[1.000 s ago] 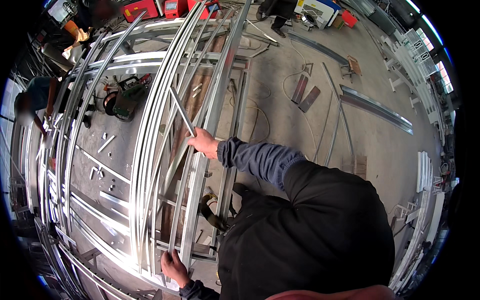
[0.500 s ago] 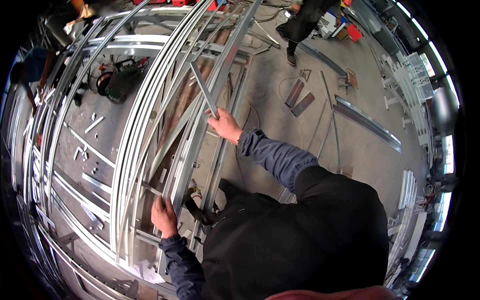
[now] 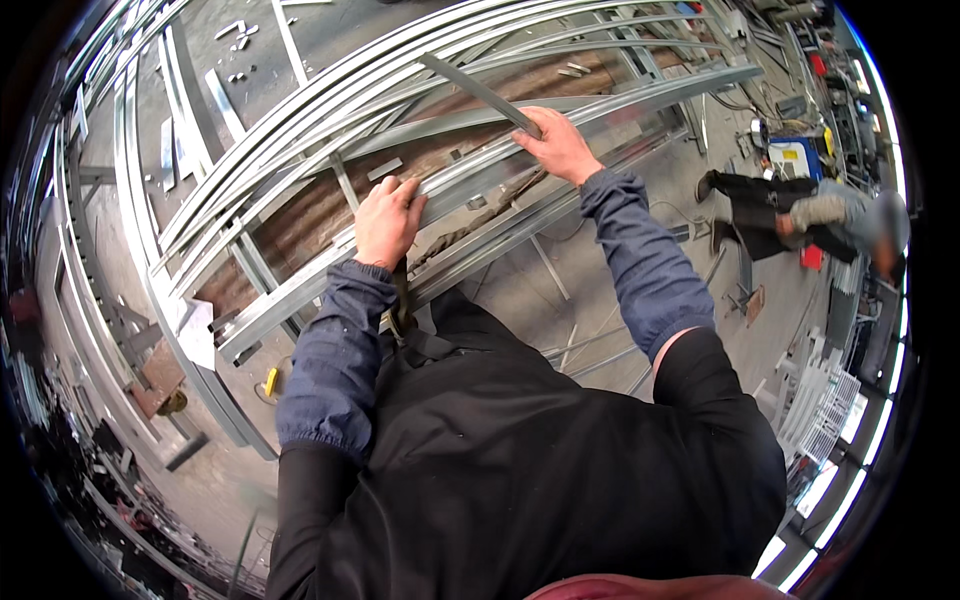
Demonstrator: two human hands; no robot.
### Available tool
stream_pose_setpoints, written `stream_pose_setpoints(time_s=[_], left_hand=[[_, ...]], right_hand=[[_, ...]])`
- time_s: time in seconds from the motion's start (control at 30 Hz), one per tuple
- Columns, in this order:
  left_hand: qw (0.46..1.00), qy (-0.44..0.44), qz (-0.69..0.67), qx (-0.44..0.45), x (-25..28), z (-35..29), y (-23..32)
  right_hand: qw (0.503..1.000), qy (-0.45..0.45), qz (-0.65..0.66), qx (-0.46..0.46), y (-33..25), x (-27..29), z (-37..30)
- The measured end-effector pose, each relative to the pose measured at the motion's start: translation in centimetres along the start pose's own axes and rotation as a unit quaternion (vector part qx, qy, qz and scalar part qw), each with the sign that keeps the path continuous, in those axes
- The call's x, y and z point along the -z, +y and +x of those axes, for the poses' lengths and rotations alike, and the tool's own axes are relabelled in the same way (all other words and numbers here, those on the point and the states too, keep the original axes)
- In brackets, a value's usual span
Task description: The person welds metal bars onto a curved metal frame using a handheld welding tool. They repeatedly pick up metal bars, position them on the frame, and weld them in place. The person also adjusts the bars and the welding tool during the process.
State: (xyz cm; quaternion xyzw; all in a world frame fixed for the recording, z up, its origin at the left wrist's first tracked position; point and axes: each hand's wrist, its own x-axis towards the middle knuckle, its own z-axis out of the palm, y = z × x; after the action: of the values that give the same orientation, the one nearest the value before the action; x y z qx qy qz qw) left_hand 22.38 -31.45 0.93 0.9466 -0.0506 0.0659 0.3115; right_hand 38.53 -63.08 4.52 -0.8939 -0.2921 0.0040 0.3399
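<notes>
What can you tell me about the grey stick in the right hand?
The stick is straight, narrow and dull grey, and looks like metal. The right hand grips its near end. From there it slants forward and to the left, towards the long shiny rails. I can't tell whether its far end touches them.

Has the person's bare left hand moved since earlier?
Yes: the bare left hand has moved along the long silver metal rail, away from the thin white sheet near its end.

Left hand (image 3: pixel 388 222): half-curled | right hand (image 3: pixel 560 148): closed | forearms (image 3: pixel 335 365): extended forward
</notes>
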Motion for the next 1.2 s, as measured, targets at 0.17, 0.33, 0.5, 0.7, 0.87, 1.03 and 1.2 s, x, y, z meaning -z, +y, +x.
stream_pose_setpoints(time_s=[0.17, 0.33, 0.5, 0.7, 0.87, 1.03, 1.2], left_hand=[[1.000, 0.021, 0.008, 0.014, -2.2, 0.3, -1.4], [0.999, 0.031, 0.024, 0.010, -3.0, -0.1, -1.8], [0.999, -0.028, 0.012, 0.035, -2.7, -0.9, -1.2], [0.998, -0.034, 0.046, 0.038, -0.5, -3.1, 0.2], [0.996, -0.039, 0.063, 0.059, -1.2, -3.9, 0.0], [0.998, -0.036, 0.043, 0.002, -1.8, -3.5, -1.0], [0.997, -0.070, -0.031, 0.010, -1.4, -3.6, -1.4]], right_hand=[[0.971, -0.207, -0.006, -0.117, 2.7, -1.7, 1.9], [0.963, -0.198, 0.038, -0.178, 3.4, -2.5, 1.2], [0.966, -0.175, 0.020, -0.191, 4.4, -3.7, 0.7], [0.972, -0.146, -0.044, -0.181, 4.0, -4.0, 0.9], [0.970, -0.135, -0.089, -0.182, 4.0, -4.6, 1.4], [0.968, -0.108, -0.144, -0.176, 4.4, -5.0, 1.2], [0.961, -0.129, -0.144, -0.200, 5.2, -4.5, 1.3]])
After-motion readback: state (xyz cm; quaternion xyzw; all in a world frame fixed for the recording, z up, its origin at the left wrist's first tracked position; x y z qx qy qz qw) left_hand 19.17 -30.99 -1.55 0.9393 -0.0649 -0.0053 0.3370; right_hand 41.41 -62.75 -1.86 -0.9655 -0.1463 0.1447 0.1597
